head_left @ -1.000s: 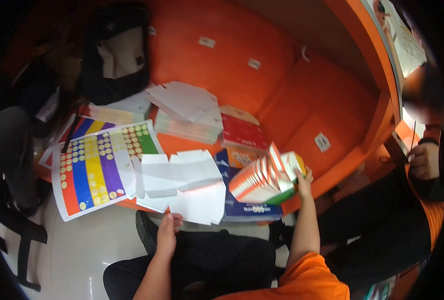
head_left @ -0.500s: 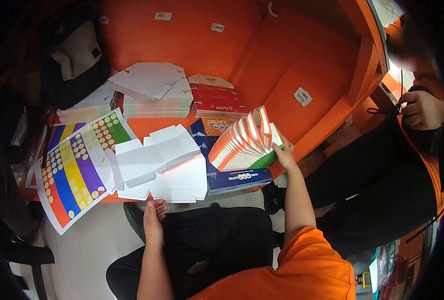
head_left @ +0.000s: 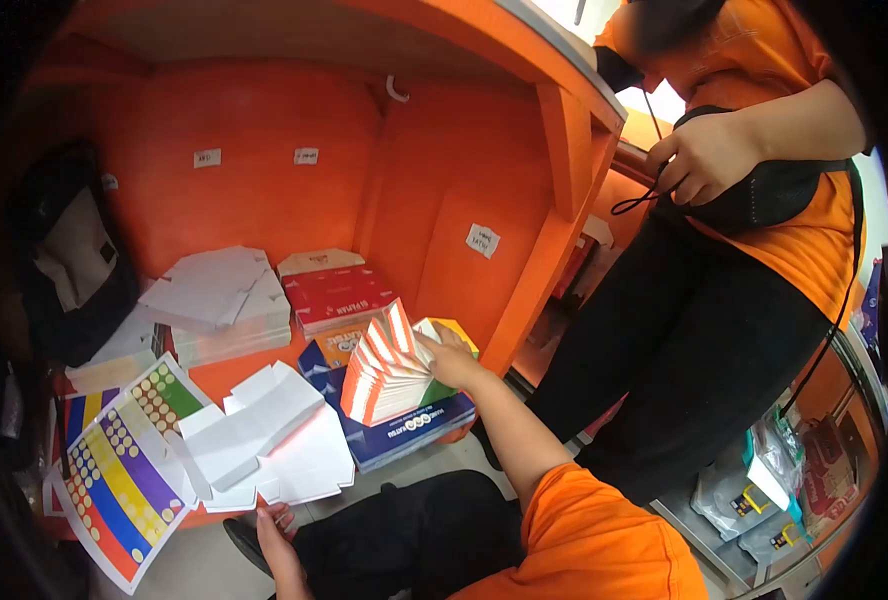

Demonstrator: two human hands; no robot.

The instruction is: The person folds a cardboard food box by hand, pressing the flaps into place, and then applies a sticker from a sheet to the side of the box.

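Observation:
My right hand (head_left: 447,360) is closed on the right end of a fanned stack of orange-and-white folded cards (head_left: 389,375), which rests on blue printed boxes (head_left: 414,432). Yellow and green show at the stack's right end. My left hand (head_left: 276,525) is low, beside the front edge of white folded cartons (head_left: 254,430), its fingers slightly curled; whether it touches them is unclear. Left of the cartons lie colourful striped sheets with dots (head_left: 124,470). Behind are a pile of white flat cartons (head_left: 224,300) and a red box stack (head_left: 336,295).
An orange shelf (head_left: 264,110) with small labels surrounds the stacks. A black and grey bag (head_left: 69,255) leans at the left. At the right stands a person in an orange top, one hand (head_left: 709,155) holding a black cord. Plastic bags (head_left: 744,490) lie at the lower right.
The view has swung up and right, so the shelf contents appear lower left and more of the standing person shows. My right hand has shifted inward over the fanned stack's end.

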